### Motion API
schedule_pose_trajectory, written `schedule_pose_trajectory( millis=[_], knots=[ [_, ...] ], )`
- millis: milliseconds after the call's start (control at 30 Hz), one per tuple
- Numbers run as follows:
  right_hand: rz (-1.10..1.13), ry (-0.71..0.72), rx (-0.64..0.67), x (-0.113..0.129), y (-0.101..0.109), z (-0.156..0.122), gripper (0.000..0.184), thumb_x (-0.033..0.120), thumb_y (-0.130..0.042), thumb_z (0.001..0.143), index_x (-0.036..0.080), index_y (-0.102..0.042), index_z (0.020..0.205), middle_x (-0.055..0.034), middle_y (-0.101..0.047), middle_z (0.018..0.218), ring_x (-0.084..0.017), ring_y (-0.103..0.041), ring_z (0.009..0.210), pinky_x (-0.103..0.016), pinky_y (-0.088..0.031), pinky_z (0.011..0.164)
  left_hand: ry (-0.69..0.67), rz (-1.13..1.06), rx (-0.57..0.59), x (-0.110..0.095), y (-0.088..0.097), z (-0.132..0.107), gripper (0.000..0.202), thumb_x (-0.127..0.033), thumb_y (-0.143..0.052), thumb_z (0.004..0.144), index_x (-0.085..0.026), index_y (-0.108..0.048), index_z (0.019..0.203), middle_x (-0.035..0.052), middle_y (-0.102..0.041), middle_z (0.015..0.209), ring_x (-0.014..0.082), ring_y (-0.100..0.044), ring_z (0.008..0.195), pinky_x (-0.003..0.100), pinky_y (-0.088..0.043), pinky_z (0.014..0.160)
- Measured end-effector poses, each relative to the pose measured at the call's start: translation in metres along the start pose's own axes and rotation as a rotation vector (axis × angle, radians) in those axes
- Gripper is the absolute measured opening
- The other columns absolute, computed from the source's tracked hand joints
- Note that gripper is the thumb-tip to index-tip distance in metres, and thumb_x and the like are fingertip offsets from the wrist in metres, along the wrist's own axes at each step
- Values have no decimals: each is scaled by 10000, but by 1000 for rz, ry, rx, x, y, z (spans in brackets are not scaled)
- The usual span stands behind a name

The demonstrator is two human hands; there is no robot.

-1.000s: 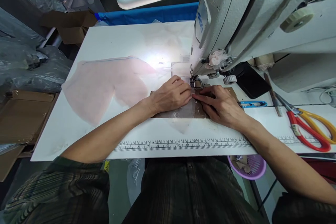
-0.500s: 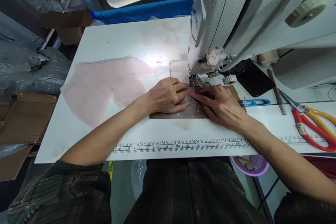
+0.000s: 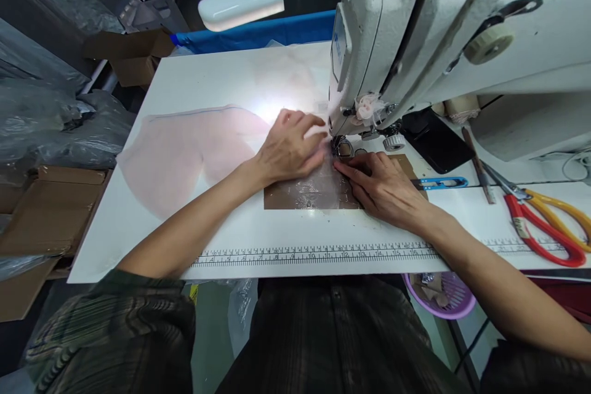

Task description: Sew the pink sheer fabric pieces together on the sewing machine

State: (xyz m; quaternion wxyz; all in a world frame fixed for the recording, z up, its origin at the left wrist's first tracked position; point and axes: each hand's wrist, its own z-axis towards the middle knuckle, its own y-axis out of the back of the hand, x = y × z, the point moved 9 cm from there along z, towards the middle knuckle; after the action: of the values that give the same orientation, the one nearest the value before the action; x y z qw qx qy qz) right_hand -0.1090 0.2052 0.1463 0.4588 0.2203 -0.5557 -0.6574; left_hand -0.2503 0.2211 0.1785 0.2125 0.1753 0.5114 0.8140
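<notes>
Beneath the presser foot (image 3: 335, 145) of a sewing machine (image 3: 357, 43), a sheer pale fabric (image 3: 318, 192) lies over a brown board (image 3: 281, 197). My left hand (image 3: 292, 146) is just left of the needle area, its fingers bent and spread, slightly blurred and seemingly lifted off the cloth. To the right of the foot, my right hand (image 3: 382, 183) keeps its fingertips on the fabric, index finger pointing at the foot and other fingers curled. A larger sheer pink fabric piece (image 3: 178, 151) is spread flat on the white table (image 3: 152, 258) at left.
Blue thread snips (image 3: 443, 183), a black phone (image 3: 436, 138), a brown-handled tool (image 3: 480, 166) and red-and-yellow scissors (image 3: 545, 221) lie at right. A white lamp (image 3: 242, 5) hangs over the back. A printed ruler (image 3: 309, 253) runs along the front edge; a purple basket (image 3: 462, 308) is below.
My left hand has risen and shifted up and slightly left off the fabric, its fingers spreading. My right hand stays by the presser foot. The camera view has moved slightly.
</notes>
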Motion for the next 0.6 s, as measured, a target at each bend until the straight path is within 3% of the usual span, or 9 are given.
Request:
schedule_pose_trajectory(
  millis=[67, 133, 200, 267, 367, 467, 600],
  knots=[
    [2, 4, -3, 0, -1, 0, 439, 257, -467, 978, 222, -578, 1402, -156, -588, 1238, -305, -518, 1091, -482, -466, 887, 124, -5, 35, 26, -8, 5, 378, -428, -507, 949, -128, -630, 1143, 171, -654, 1119, 313, -572, 996, 495, -428, 869],
    [5, 7, -20, 0, 0, 0, 433, 259, -458, 980, 229, -585, 1392, -150, -593, 1221, -299, -520, 1087, -481, -460, 894, 142, -45, 142, 41, -22, 8, 450, -487, -482, 952, -118, -605, 1179, 179, -649, 1114, 318, -567, 1006, 482, -421, 882],
    [25, 11, -38, -1, 1, -1, 431, 260, -456, 978, 237, -588, 1388, -144, -594, 1214, -293, -525, 1087, -479, -458, 903, 104, -83, 206, 45, -28, 8, 464, -506, -446, 969, -125, -601, 1185, 191, -635, 1178, 325, -557, 1067, 474, -413, 920],
    [67, 14, -47, -3, 3, -2, 441, 260, -455, 977, 239, -577, 1399, -146, -589, 1228, -289, -533, 1097, -483, -462, 914, 90, -93, 181, 42, -21, 5, 445, -481, -440, 981, -127, -596, 1201, 211, -593, 1291, 333, -541, 1142, 483, -405, 958],
    [148, 15, -36, -6, 5, -2, 462, 264, -451, 976, 237, -551, 1426, -153, -581, 1243, -287, -544, 1126, -485, -479, 935, 51, -126, 129, 20, 0, -7, 371, -381, -464, 992, -122, -598, 1222, 196, -607, 1299, 300, -578, 1127, 463, -442, 936],
    [194, -4, -31, -9, 6, 0, 451, 285, -455, 975, 213, -572, 1405, -156, -597, 1207, -282, -560, 1129, -479, -496, 953, -46, -279, 157, -14, 13, -26, 265, -292, -481, 994, -149, -666, 1120, 115, -704, 1106, 222, -645, 995, 385, -494, 871],
    [238, -13, -21, -14, 11, 6, 411, 294, -472, 965, 171, -642, 1319, -153, -635, 1173, -260, -608, 1089, -446, -523, 956, -115, -498, 174, -44, 22, -44, 230, -347, -602, 942, -183, -716, 1058, 93, -719, 1124, 194, -664, 1012, 352, -517, 883]
  ],
)
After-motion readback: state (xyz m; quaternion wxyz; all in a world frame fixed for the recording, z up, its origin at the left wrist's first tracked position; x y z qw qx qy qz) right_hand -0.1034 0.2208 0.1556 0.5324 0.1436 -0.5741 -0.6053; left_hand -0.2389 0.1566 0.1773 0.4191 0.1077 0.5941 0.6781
